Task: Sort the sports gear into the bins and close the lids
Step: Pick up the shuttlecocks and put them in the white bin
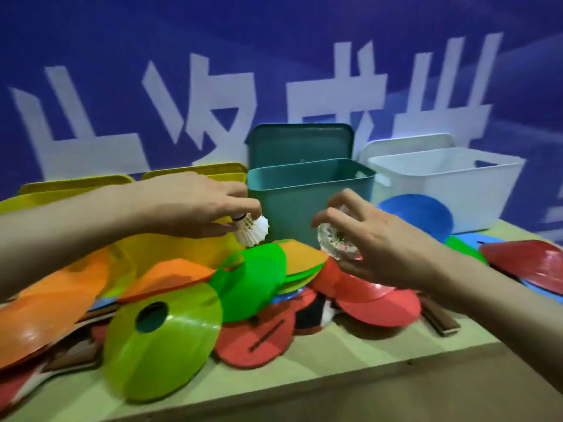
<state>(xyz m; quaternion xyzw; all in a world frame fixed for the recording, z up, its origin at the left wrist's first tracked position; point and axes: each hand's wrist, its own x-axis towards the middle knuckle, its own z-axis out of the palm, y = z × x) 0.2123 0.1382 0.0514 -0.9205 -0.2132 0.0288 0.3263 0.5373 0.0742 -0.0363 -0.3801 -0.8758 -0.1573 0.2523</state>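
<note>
left hand (195, 205) pinches a white shuttlecock (253, 230) | right hand (374, 242) holds another shuttlecock (336, 242) (blurry, maybe clear) | teal bin (307, 193) open behind | colored flat cones (161, 339) piled below

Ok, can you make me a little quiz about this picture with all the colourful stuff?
1. True or false: the teal bin has its lid closed on top.
2. What does the left hand hold?
A. a red paddle
B. a white shuttlecock
C. a green disc cone
3. Fill in: the bin furthest right is ____ in colour.

Key:
1. False. The bin is open; its teal lid stands behind it.
2. B. The fingers pinch it near its cork end. The right hand holds another shuttlecock.
3. White, the white bin, also open.
</note>
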